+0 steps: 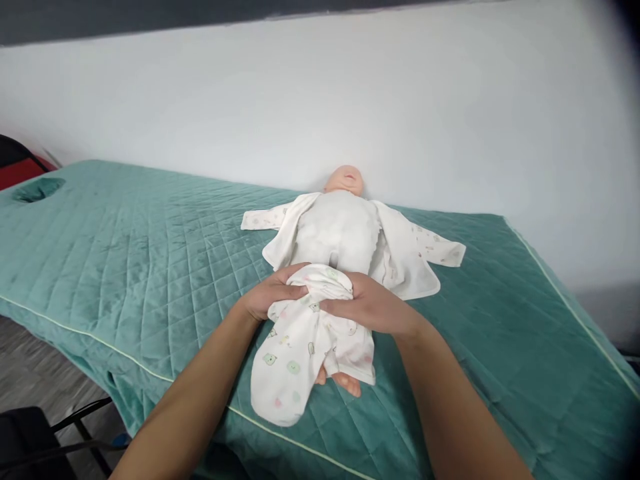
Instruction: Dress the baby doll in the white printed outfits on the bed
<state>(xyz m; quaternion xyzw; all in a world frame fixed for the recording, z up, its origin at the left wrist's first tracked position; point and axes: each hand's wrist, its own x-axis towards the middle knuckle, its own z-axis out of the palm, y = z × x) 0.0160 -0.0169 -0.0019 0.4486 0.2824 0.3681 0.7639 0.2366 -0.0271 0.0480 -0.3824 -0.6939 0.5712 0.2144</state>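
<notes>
A baby doll [345,179] lies on its back, its head toward the wall. Its white long-sleeved jacket [415,267] is spread open, baring a white padded torso [336,223]. White baby pants [295,360] with green and pink prints cover its legs, and bare feet [347,383] show below one hem. My left hand [275,291] pinches the left side of the bunched waistband, thumb on top. On the other side my right hand [367,303] grips the waistband the same way. The fingers under the cloth are hidden.
Beneath the doll is a table with a green quilted cover [165,267], its piped edge near me. A hole [39,189] is at its far left end. A white wall [320,100] stands behind. Dark frame parts [75,420] are at lower left.
</notes>
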